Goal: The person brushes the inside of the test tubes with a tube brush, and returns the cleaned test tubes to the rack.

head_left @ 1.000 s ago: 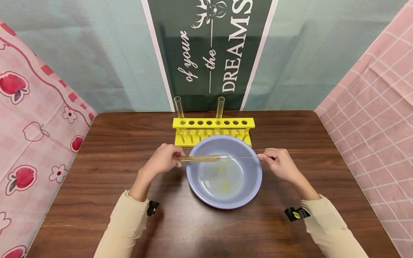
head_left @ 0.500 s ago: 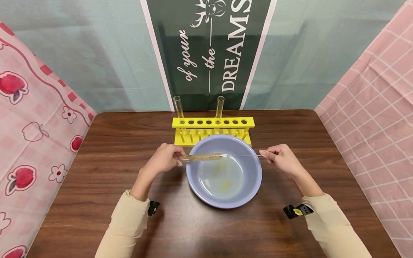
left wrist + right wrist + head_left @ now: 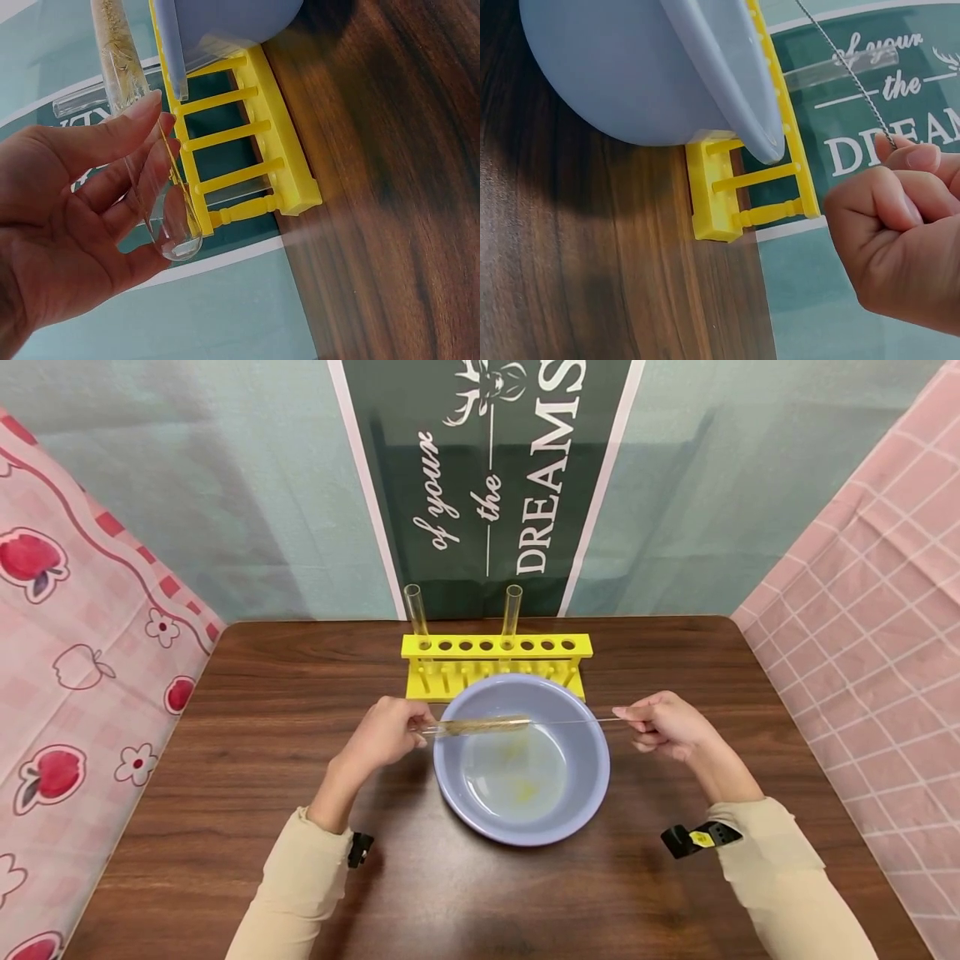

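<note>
My left hand (image 3: 390,730) grips a glass test tube (image 3: 180,232) near its rounded end, holding it almost level above the basin. Inside the tube sit the tan bristles of a test tube brush (image 3: 483,725). Its thin twisted wire handle (image 3: 847,67) runs out to the right, where my right hand (image 3: 667,727) pinches it between thumb and curled fingers. Beneath lies a lilac basin (image 3: 596,777) holding water with yellowish patches.
Behind the basin stands a yellow test tube rack (image 3: 577,645) holding two upright test tubes, one at the left end (image 3: 415,606) and one near the middle (image 3: 512,606). All rest on a dark wooden table (image 3: 300,668) with cloth hanging around it.
My right hand has moved a little to the right and up, and its wrist has turned slightly. The left hand and the tube have barely shifted.
</note>
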`<action>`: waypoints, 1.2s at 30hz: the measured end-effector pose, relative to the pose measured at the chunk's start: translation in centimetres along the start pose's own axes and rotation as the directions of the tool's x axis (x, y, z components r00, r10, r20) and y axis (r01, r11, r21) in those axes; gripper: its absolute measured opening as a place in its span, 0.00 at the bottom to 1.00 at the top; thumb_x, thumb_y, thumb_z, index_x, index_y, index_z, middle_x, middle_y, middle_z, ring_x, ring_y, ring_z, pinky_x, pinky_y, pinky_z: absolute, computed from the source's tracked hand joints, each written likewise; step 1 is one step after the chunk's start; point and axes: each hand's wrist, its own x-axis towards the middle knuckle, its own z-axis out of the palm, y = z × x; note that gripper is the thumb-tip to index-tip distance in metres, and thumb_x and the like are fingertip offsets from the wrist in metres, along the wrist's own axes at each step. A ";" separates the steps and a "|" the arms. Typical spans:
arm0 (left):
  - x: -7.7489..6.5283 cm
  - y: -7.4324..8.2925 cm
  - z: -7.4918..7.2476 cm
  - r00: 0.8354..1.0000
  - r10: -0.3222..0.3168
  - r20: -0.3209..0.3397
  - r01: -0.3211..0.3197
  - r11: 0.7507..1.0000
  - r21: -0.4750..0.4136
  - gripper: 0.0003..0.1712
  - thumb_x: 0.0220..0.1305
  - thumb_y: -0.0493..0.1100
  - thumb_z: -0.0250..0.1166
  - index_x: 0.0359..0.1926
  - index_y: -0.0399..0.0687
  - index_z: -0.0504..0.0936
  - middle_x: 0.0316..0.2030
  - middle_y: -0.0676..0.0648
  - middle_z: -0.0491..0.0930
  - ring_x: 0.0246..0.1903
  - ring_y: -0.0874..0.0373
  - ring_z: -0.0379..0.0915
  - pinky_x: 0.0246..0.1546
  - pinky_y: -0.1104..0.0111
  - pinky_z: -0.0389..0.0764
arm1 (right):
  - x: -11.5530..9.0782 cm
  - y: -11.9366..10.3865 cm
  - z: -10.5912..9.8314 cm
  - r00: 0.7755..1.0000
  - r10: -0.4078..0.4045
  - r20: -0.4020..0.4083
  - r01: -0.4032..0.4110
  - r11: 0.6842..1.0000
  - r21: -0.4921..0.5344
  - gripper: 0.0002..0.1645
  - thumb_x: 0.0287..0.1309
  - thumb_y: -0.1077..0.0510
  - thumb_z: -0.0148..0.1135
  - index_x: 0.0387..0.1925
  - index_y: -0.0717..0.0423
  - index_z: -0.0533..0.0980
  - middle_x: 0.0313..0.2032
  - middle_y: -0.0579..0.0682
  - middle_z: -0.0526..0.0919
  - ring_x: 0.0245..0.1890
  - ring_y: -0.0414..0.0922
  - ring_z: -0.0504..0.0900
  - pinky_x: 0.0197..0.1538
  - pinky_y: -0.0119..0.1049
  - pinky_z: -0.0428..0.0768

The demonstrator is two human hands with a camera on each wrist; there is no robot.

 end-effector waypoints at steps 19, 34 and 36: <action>0.0 0.2 -0.1 1.000 0.012 -0.002 -0.012 0.999 -0.041 0.09 0.43 0.30 0.71 0.27 0.44 0.83 0.25 0.51 0.81 0.27 0.60 0.76 0.34 0.63 0.76 | -0.8 0.6 -1.1 0.943 -0.320 -0.090 0.229 0.821 -0.523 0.25 0.59 0.62 0.56 0.10 0.67 0.64 0.09 0.42 0.60 0.12 0.36 0.54 0.14 0.35 0.52; 0.1 -0.1 0.0 1.000 0.017 0.024 -0.015 0.997 -0.077 0.09 0.42 0.29 0.71 0.28 0.42 0.83 0.24 0.51 0.79 0.27 0.60 0.75 0.33 0.66 0.76 | -0.1 3.5 -1.5 0.613 -0.790 -0.007 0.454 0.359 -0.815 0.24 0.45 0.74 0.63 0.10 0.46 0.67 0.13 0.38 0.62 0.14 0.32 0.59 0.19 0.27 0.58; 0.0 -0.2 0.0 1.000 0.011 0.029 -0.009 0.997 -0.080 0.09 0.43 0.30 0.71 0.28 0.43 0.82 0.24 0.52 0.79 0.28 0.60 0.75 0.33 0.66 0.76 | -0.1 3.7 -1.6 0.606 -0.795 -0.003 0.456 0.350 -0.818 0.24 0.45 0.74 0.63 0.10 0.46 0.67 0.13 0.38 0.61 0.14 0.32 0.58 0.19 0.27 0.58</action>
